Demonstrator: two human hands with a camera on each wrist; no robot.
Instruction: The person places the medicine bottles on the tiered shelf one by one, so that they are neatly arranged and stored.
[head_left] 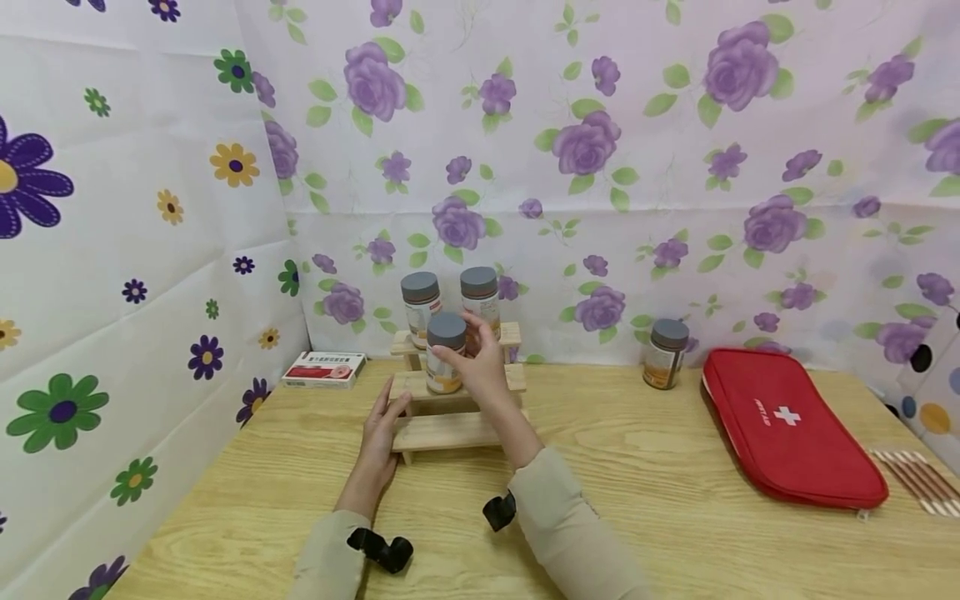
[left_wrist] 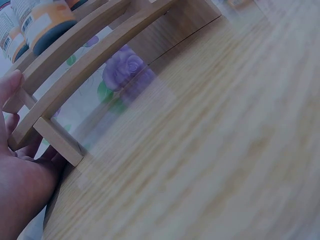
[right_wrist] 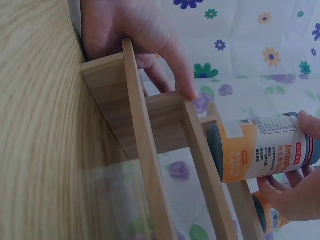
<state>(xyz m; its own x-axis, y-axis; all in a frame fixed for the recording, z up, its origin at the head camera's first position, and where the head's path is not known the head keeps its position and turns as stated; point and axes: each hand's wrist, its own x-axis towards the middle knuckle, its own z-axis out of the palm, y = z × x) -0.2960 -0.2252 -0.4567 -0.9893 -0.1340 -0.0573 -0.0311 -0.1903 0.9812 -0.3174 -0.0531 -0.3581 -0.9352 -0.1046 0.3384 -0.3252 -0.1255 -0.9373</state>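
A three-step wooden rack point(head_left: 446, 430) stands on the table. My left hand point(head_left: 378, 435) holds its left end, the thumb by the middle step point(left_wrist: 62, 52). My right hand point(head_left: 486, 372) grips a grey-capped supplement bottle point(head_left: 446, 332) with an orange and white label, thumb and fingers on opposite sides. In the right wrist view this bottle point(right_wrist: 260, 147) has its base at the middle step; whether it bears fully on the wood I cannot tell. Behind it, two similar bottles, one left point(head_left: 421, 288) and one right point(head_left: 478, 283), stand on the top step.
Another grey-capped bottle point(head_left: 664, 357) stands on the table by the back curtain. Right of it lies a red first aid pouch point(head_left: 787, 442), with several cotton swabs point(head_left: 918, 481) at the right edge. A flat medicine box point(head_left: 324, 370) lies at the back left.
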